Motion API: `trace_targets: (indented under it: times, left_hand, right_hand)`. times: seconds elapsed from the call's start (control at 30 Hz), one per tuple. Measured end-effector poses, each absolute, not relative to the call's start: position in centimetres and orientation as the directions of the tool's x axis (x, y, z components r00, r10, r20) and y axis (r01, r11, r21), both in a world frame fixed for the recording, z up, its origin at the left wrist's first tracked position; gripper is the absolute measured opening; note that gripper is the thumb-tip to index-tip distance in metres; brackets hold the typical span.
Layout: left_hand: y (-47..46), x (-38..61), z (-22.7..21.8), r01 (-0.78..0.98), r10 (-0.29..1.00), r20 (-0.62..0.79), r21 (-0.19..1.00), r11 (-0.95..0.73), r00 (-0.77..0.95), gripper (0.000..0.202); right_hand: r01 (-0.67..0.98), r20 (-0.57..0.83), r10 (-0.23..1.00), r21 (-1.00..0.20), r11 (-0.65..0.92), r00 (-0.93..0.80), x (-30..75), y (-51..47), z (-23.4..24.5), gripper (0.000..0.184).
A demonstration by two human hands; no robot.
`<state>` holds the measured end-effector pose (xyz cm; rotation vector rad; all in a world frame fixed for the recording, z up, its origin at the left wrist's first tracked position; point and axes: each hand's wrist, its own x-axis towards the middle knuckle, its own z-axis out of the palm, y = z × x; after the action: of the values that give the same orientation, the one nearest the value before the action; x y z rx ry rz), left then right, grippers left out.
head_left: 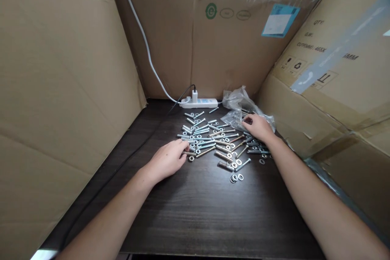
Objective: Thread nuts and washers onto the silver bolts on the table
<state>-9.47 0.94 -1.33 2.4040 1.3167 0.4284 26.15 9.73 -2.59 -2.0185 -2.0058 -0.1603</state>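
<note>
The left hand is lowered at the left edge of a spread of metal bolts and washers on the dark tabletop, its fingers curled close to the nearest bolts; whether they are clamped on one, I cannot tell. The right hand rests at the clear plastic bag on the far right, fingers bent inward, their grip also impossible to tell. Behind the bolts lies a white power strip (a white adapter stands plugged into it), near the back cardboard wall.
</note>
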Motion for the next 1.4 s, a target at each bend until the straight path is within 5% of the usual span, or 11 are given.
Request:
trace_targets:
  times: [0.17, 0.37, 0.7, 1.0, 1.4]
  left_hand:
    - [0.7, -9.2, -1.2, 0.758, 0.859, 0.107, 0.425, -0.494, 0.500, 0.011]
    - [0.2, -8.6, -0.8, 0.772, 0.860, 0.149, 0.384, -0.506, 0.489, 0.010]
    - [0.4, -8.2, -1.0, 0.721, 0.820, 0.236, 0.392, -0.571, 0.521, 0.011]
    - [0.6, -7.7, -0.2, 0.646, 0.858, 0.299, 0.566, -0.512, 0.418, 0.009]
    - [0.1, -7.6, -0.1, 0.529, 0.798, 0.436, 0.598, -0.602, 0.415, 0.009]
  right_hand:
    - [0.978, 0.430, 0.889, -0.059, 0.200, -0.156, 22.0, 5.8, -0.7, 0.021]
    - [0.781, 0.290, 0.776, -0.127, 0.611, -0.560, 13.7, 0.3, -0.7, 0.014]
    - [0.733, 0.275, 0.739, -0.149, 0.664, -0.614, 12.7, 0.0, -1.7, 0.008]
    - [0.712, 0.447, 0.782, -0.361, 0.603, -0.435, 13.6, -0.3, -1.8, 0.008]
    - [0.685, 0.518, 0.733, -0.334, 0.648, -0.441, 13.4, -0.7, -1.7, 0.010]
